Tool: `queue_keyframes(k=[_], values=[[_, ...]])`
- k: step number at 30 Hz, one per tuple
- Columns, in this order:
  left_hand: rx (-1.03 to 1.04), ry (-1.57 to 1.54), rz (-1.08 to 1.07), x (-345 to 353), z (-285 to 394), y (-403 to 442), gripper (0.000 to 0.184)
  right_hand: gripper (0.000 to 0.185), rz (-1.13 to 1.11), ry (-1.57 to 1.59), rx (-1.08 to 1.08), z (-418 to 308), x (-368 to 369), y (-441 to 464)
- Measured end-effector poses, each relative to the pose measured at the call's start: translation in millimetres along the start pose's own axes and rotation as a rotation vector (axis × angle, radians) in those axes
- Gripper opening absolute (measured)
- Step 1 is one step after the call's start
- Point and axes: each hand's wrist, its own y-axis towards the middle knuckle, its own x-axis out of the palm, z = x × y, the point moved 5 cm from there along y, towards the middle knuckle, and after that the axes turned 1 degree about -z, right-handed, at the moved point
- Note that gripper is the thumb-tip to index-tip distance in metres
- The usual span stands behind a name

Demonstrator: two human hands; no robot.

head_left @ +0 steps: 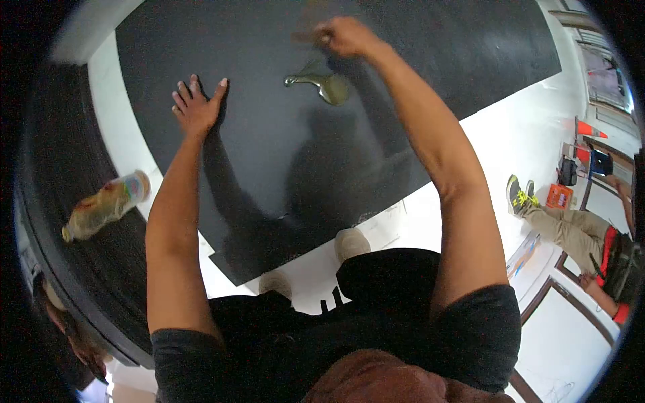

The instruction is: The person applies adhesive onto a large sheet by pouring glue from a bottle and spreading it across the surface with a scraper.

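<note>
My left hand (197, 109) lies flat with spread fingers on a large black sheet (255, 148). Over the far part of the sheet, my right hand (344, 37) is closed around a brownish thing (308, 35) that motion blur smears; its kind is unclear. Just below the right hand, a shiny yellow-green puddle of thick liquid (332, 89) sits on the sheet, with a narrow tail reaching left. A clear plastic bottle (107, 205) with yellowish contents lies on its side to the left of my left forearm.
Beneath the bottle is a dark ribbed surface (60, 148). White floor (497, 148) borders the sheet, and my shoes (351, 245) stand at its near edge. At right, another person (571, 228) is near an orange box (559, 196) and a traffic cone (591, 130).
</note>
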Motion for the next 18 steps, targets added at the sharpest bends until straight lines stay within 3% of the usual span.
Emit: queue_keyframes(k=[3, 8, 10, 12, 14, 16, 17, 18], values=[[0.038, 0.213, 0.146, 8, 19, -12, 0.102, 0.040, -0.133, -0.159, 0.039, -22, 29, -3], [0.053, 0.221, 0.110, 6, 20, -9, 0.104, 0.041, -0.275, -0.346, -0.250, -45, 39, -39], [0.055, 0.207, 0.099, 5, 22, -3, 0.105, 0.037, -0.166, -0.339, -0.396, -26, 51, -80], [0.025, 0.180, 0.040, 9, 18, -2, 0.112, 0.036, -0.233, -0.401, -0.310, -10, 53, -127], [0.014, 0.186, -0.008, 3, 24, -3, 0.116, 0.031, -0.056, -0.378, -0.172, 19, 75, -174], [-0.001, 0.196, -0.058, 0, 24, 0, 0.120, 0.031, -0.247, -0.085, 0.348, 29, 77, -201], [-0.009, 0.192, -0.086, 1, 24, 1, 0.123, 0.031, -0.254, -0.093, 0.354, 24, 86, -207], [-0.019, 0.191, -0.116, 2, 23, 3, 0.126, 0.032, -0.120, 0.118, 0.604, 28, 99, -213]])
